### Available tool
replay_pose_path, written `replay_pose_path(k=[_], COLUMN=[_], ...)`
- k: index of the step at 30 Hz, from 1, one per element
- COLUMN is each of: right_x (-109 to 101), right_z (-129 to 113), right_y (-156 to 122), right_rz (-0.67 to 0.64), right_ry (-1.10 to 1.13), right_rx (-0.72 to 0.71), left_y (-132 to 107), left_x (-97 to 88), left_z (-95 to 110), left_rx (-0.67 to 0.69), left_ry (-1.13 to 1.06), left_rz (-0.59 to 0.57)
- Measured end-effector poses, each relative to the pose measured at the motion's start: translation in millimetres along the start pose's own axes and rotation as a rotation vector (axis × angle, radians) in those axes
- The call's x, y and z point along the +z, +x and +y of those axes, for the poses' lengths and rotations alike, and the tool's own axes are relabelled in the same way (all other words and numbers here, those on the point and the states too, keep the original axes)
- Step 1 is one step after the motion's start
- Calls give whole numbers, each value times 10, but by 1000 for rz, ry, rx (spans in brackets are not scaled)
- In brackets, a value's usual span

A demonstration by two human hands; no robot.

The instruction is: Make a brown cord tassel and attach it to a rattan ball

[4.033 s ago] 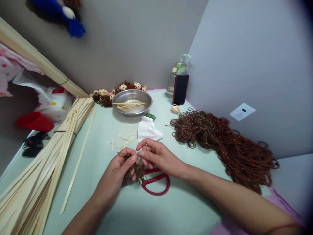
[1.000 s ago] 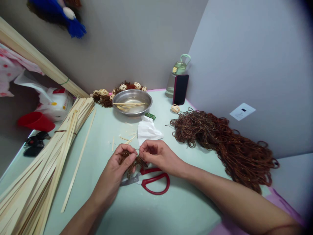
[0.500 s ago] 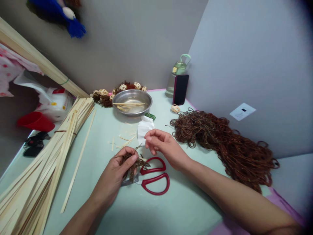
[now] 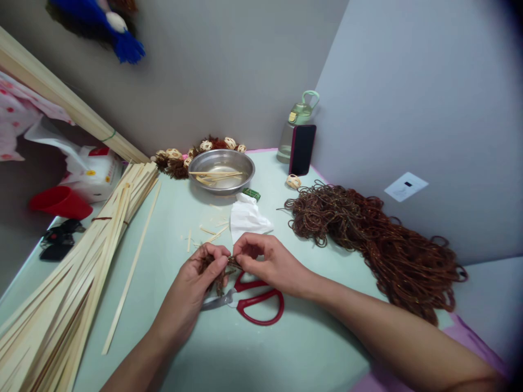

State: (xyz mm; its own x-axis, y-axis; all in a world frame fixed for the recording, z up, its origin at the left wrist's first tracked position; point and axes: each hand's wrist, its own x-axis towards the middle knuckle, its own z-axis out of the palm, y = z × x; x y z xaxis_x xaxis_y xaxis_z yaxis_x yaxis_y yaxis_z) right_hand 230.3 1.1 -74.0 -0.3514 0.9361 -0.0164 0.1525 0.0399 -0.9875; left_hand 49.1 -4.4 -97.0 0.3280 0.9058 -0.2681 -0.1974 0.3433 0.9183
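Note:
My left hand [image 4: 203,274] is closed around a small bundle of brown cord [image 4: 221,283], with loops hanging below the fingers. Thumb and fingertips of my right hand [image 4: 265,262] pinch the same cord where it leaves the left hand, so the two hands nearly touch. Red-handled scissors [image 4: 279,307] lie on the table just under the hands, their blades pointing left and one handle partly covered by my right hand. Just beyond the hands lies a crumpled white tissue [image 4: 248,216], with thin pale offcuts [image 4: 218,234] to its left.
A metal bowl [image 4: 245,184] holds water and strips. Pale wood strips [image 4: 77,272] fill the left side, near a red cup [image 4: 60,203]. On the right lies a heap of brown cord [image 4: 384,245]. A phone [image 4: 303,149] leans on a bottle [image 4: 285,142]; a small woven ball [image 4: 293,181] sits nearby.
My right hand has come down and left to the left hand and now pinches the cord bundle. It has uncovered more of the tissue and covers part of the upper scissor handle.

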Motion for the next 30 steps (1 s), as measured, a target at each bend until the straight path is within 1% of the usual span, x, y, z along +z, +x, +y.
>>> replay_pose_path(k=[3, 6, 8, 12, 14, 16, 17, 19, 21, 23, 27, 30], right_x=[15, 20, 11, -33, -58, -75, -78, -73, -57, -39, -13, 1], right_z=[-26, 1, 51, 126, 107, 59, 33, -8, -24, -23, -21, -19], right_y=[-16, -17, -7, 15, 19, 16, 12, 2, -9, -18, -21, -24], right_rz=[29, 51, 55, 24, 59, 101, 101, 48, -23, -56, -32, -24], right_ry=[-15, -40, -109, -242, -258, -236, -214, -170, -129, -81, 22, 38], right_rx=[-28, -59, -55, -19, -41, -90, -110, -125, -110, -77, -14, 3], left_y=[7, 14, 11, -7, -15, -20, -22, -26, -28, -29, -27, -30], left_x=[-11, 1, 16, 24, 18, 14, 12, 10, 6, 5, 20, 39], left_z=[-29, -23, 3, 54, 61, 56, 50, 33, 16, 6, 16, 46], left_rx=[22, 9, -3, 5, 10, 8, 7, 2, -3, -8, -26, -35], left_ry=[26, 14, -13, -51, -51, -38, -27, 0, 26, 38, 8, -46], left_rz=[-18, -28, -29, -8, -4, -6, -9, -23, -39, -49, -35, -19])
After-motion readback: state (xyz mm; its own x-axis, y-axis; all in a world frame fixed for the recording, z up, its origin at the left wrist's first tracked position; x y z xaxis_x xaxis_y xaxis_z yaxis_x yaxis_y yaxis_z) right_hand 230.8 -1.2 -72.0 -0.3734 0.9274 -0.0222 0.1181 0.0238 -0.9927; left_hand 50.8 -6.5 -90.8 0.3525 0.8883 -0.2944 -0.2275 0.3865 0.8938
